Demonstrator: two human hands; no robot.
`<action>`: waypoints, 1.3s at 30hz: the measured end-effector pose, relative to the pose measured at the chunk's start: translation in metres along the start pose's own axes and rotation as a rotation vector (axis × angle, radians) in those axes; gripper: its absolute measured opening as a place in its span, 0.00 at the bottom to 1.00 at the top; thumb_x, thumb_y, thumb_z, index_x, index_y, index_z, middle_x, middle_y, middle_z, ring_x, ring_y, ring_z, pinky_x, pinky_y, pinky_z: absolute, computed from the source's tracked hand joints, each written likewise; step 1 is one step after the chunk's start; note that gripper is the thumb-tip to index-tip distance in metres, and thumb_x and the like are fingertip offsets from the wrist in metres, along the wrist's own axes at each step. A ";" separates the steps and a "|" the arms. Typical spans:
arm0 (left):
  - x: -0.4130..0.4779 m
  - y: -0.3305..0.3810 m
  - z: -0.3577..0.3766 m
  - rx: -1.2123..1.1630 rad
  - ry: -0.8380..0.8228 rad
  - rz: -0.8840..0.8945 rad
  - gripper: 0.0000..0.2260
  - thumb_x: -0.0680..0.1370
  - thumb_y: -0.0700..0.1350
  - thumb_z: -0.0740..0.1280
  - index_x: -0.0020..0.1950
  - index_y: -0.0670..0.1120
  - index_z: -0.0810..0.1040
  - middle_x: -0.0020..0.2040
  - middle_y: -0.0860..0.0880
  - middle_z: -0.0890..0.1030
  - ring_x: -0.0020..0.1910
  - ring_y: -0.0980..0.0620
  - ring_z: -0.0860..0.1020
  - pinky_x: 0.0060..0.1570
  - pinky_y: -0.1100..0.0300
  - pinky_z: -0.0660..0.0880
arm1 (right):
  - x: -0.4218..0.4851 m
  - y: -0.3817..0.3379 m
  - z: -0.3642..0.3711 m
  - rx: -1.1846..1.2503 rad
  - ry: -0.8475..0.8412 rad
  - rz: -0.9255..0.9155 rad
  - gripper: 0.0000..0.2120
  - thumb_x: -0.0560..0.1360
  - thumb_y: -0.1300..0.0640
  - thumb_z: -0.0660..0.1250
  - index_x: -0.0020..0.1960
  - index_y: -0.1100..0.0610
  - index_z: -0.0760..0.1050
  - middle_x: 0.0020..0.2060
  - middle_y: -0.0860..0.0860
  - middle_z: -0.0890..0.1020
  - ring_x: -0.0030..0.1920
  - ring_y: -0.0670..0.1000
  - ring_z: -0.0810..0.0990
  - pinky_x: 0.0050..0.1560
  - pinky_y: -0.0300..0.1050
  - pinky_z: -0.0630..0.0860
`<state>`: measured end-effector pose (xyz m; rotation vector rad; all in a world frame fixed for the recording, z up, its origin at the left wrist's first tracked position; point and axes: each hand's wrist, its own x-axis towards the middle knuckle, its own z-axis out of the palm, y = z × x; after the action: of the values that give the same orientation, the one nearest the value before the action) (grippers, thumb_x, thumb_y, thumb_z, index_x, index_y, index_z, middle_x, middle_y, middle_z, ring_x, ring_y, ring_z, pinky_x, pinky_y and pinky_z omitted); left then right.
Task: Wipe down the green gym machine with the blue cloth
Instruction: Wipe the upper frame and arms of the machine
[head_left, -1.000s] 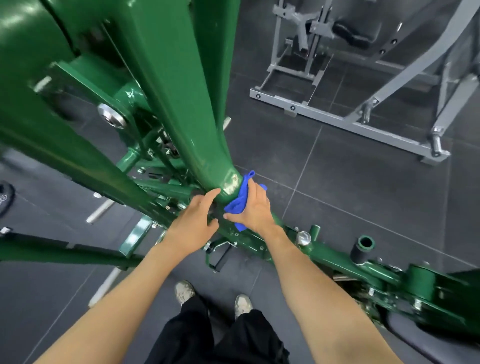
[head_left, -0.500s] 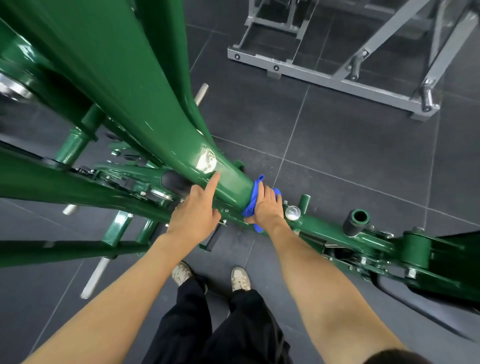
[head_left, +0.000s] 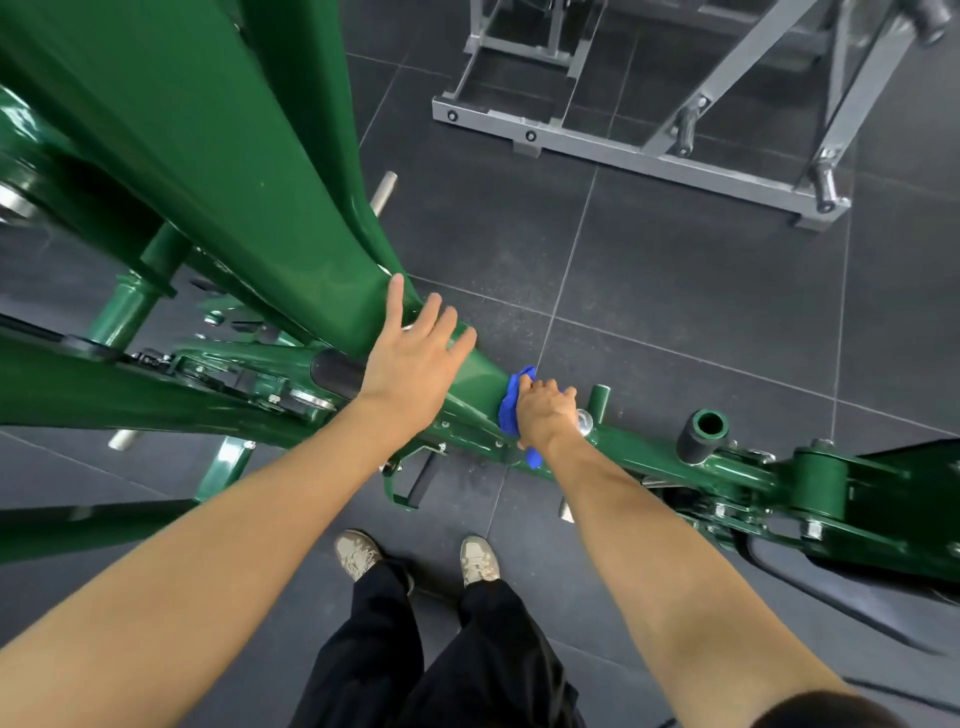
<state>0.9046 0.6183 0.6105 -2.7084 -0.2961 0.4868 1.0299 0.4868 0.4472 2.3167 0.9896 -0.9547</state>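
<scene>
left hand (head_left: 410, 358) slid higher up the green machine (head_left: 234, 182) — blue cloth (head_left: 510, 402) dropped lower.

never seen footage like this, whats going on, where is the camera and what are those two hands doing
The picture comes from a camera worn on a person's head, looking down, so the two bare arms are the wearer's own. The green gym machine stands on a dark tiled floor. The left hand rests flat on the machine's sloping beam. The right hand holds a blue cloth against the frame lower down, near the base. At the bottom are the wearer's black trousers and pale shoes. A grey machine stands beyond, untouched.
</scene>
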 end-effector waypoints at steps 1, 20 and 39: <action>0.006 -0.002 -0.002 0.085 -0.094 -0.017 0.39 0.78 0.54 0.70 0.84 0.49 0.55 0.80 0.38 0.61 0.81 0.36 0.55 0.74 0.24 0.39 | -0.003 0.004 0.001 -0.023 0.017 -0.019 0.48 0.73 0.53 0.79 0.80 0.60 0.52 0.73 0.56 0.71 0.74 0.58 0.68 0.74 0.64 0.62; 0.013 -0.008 0.004 0.320 -0.176 0.060 0.44 0.76 0.53 0.71 0.84 0.44 0.48 0.73 0.35 0.62 0.76 0.34 0.58 0.74 0.26 0.47 | 0.006 0.013 -0.030 -0.027 -0.113 -0.042 0.51 0.70 0.50 0.81 0.82 0.59 0.54 0.70 0.53 0.76 0.72 0.59 0.73 0.75 0.65 0.61; 0.013 -0.006 0.010 0.360 -0.166 0.033 0.48 0.74 0.61 0.71 0.84 0.46 0.48 0.75 0.36 0.62 0.77 0.35 0.58 0.73 0.26 0.45 | -0.043 0.067 0.006 0.456 0.817 0.081 0.23 0.68 0.71 0.70 0.63 0.63 0.76 0.56 0.59 0.80 0.58 0.63 0.79 0.61 0.58 0.76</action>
<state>0.9120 0.6302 0.6002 -2.3314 -0.1859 0.7034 1.0561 0.4205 0.4830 3.2105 1.0117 -0.1626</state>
